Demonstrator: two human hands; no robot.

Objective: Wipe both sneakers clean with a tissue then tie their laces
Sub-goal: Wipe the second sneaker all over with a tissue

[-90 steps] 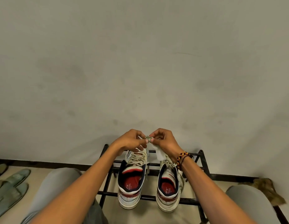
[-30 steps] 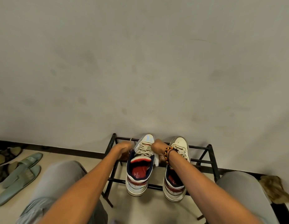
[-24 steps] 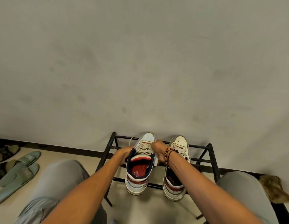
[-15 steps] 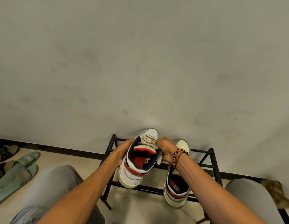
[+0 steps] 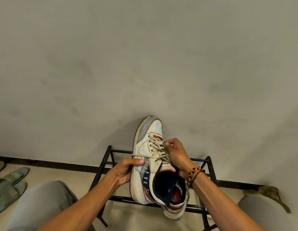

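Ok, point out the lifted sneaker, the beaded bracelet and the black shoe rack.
lifted sneaker (image 5: 149, 129), head view, grey toe cap.
beaded bracelet (image 5: 193, 172), head view, beads on the right wrist.
black shoe rack (image 5: 104, 160), head view, left upright bar.

A plain grey wall (image 5: 145, 55) fills most of the view. A black metal shoe rack (image 5: 210, 172) stands at 6 o'clock on the pale floor (image 5: 50, 174); green slippers (image 5: 10, 185) lie at 8 o'clock.

Sneaker (image 5: 150, 165) tongue label: red lettering, partly hidden, not legible. Dark collar band: pale marks, unreadable. No other text seen.
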